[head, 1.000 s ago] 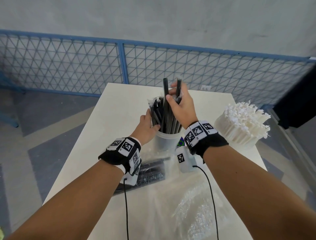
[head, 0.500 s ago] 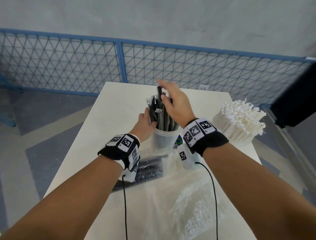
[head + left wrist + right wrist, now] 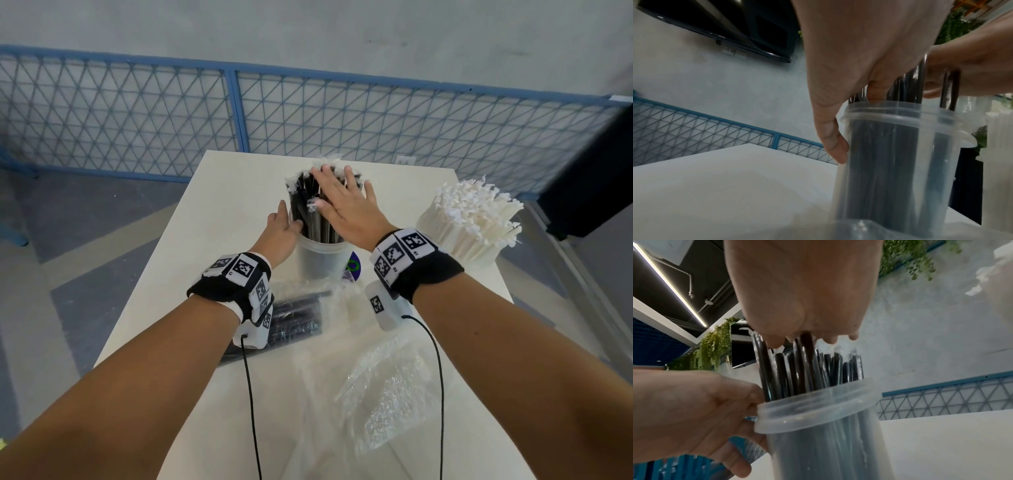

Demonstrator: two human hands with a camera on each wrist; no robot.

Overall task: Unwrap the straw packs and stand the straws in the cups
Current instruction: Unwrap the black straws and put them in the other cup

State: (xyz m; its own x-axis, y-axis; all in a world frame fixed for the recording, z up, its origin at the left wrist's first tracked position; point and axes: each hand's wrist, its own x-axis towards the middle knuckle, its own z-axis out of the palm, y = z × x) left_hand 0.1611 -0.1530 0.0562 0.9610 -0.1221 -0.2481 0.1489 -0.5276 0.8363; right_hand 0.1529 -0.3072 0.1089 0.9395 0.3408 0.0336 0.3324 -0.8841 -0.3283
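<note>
A clear plastic cup (image 3: 322, 262) full of black straws (image 3: 303, 202) stands mid-table. My left hand (image 3: 281, 229) grips the cup just under its rim (image 3: 818, 412), thumb against the straws. My right hand (image 3: 346, 202) lies flat on the straw tops (image 3: 797, 369) with fingers straight, palm pressing down. A second cup packed with white straws (image 3: 469, 219) stands at the right. A sealed pack of black straws (image 3: 298, 318) lies on the table under my left wrist.
Crumpled clear wrappers (image 3: 387, 387) cover the near part of the white table (image 3: 219, 212). A small round blue and green sticker or lid (image 3: 352, 267) lies beside the cup. A blue mesh fence (image 3: 342, 113) runs behind the table's far edge.
My right hand let go of the two raised black straws, opened flat and came down on the straw tops. The straws now stand level in the cup. The left hand kept its grip.
</note>
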